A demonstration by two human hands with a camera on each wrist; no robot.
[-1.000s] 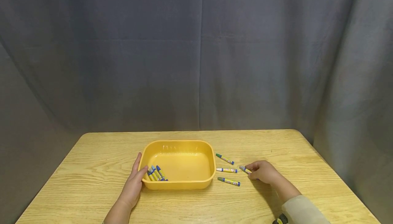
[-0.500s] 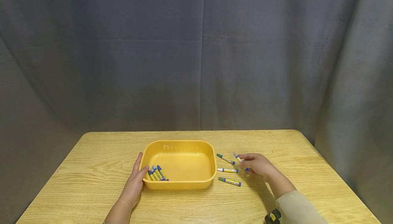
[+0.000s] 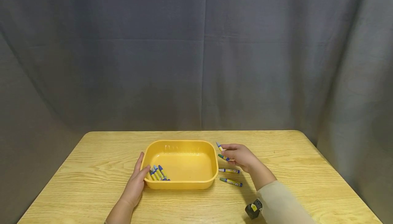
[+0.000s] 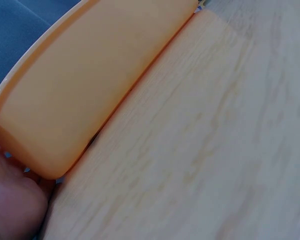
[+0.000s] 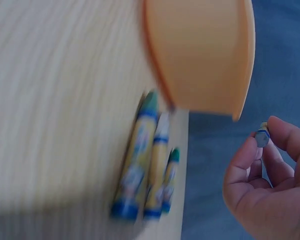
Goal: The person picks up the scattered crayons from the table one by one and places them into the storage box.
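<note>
A yellow plastic tray [image 3: 181,185] stands on the table. My left hand [image 3: 133,185] grips its left end, thumb over the rim and fingers along the outside. Inside, near that thumb, lie several crayons [image 3: 160,173] with blue and dark tips. Raised beside the tray's far right corner, my right hand [image 3: 241,155] pinches a pale blue-tipped crayon [image 3: 219,146] between thumb and fingers. In the right wrist view the held crayon [image 5: 262,137] shows its blunt end. Below that hand lie a green crayon [image 3: 223,157], a white crayon [image 3: 231,170] and an olive-green crayon [image 3: 231,182].
The wooden table [image 3: 307,183] reaches out on both sides of the tray. A grey curtain [image 3: 153,63] hangs behind the table and at its sides. A small black device [image 3: 253,209] sits at my right wrist.
My right hand has lifted the pale blue-tipped crayon off the table and carried it left, over the loose crayons, to the tray's right side. My left hand stays on the tray.
</note>
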